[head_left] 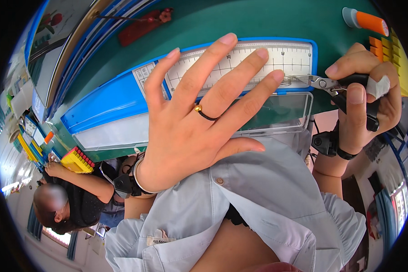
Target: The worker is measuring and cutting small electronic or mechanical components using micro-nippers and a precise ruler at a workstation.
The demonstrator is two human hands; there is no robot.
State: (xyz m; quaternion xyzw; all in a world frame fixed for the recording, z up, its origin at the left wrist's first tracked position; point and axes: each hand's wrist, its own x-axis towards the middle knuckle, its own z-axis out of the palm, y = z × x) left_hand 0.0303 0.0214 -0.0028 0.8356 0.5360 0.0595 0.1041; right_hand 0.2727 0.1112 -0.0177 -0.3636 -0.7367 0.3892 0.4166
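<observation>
My left hand (181, 122) lies palm down with its fingers spread over a white gridded ruler plate (297, 56) in a long blue case (109, 99). Its index fingertip is beside a small silvery wire piece (287, 80) at the plate's right end. My right hand (381, 79) is closed round long-nose pliers (324, 84) with black handles. The pliers' jaws point left and reach the wire piece; whether they grip it is too small to tell. White tape wraps one right finger. The case's clear lid (285, 113) hangs open along the near side.
On the green table (240, 20) an orange tube with a pale cap (369, 21) lies at the far right, above orange and yellow blocks (387, 50). Blue-edged folders or panels (79, 50) stand at the left. Another person (77, 195) works farther left near a yellow block (77, 162).
</observation>
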